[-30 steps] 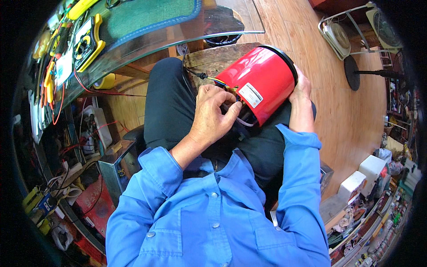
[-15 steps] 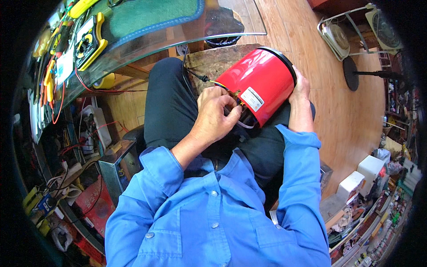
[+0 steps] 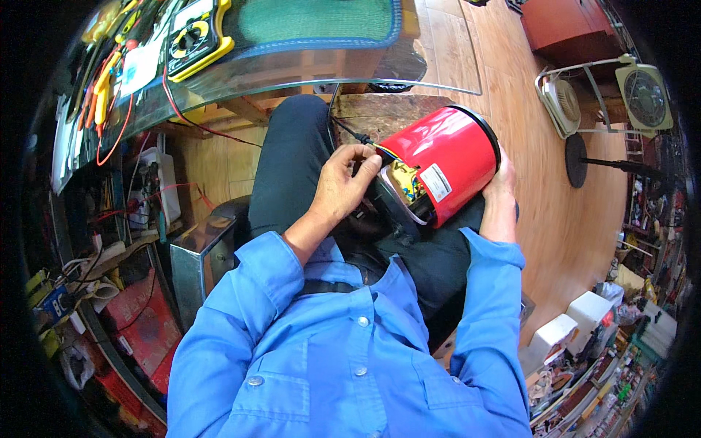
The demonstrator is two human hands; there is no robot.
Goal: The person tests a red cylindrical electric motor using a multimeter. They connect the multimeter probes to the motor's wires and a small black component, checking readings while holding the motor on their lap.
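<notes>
A red cylindrical appliance with a black rim lies tilted across my lap. A white label is on its side. Its near left end stands open, showing a yellowish inside with coloured wires. My right hand grips the black-rimmed end from the right, its fingers partly hidden behind it. Beside the opening, my left hand has thumb and forefinger drawn together near the wires; what they pinch is hidden. A black cord runs up from there toward the glass table. Below the opening is a dark part.
At the upper left, a glass table carries a yellow and black multimeter, pliers, screwdrivers and a green mat. Fans stand at the far right. A metal box is left of my legs, and cluttered shelves line both sides.
My left hand has drawn back left from inside the opening, uncovering the wires and the yellowish interior. The right hand keeps its hold. The whole view has shifted.
</notes>
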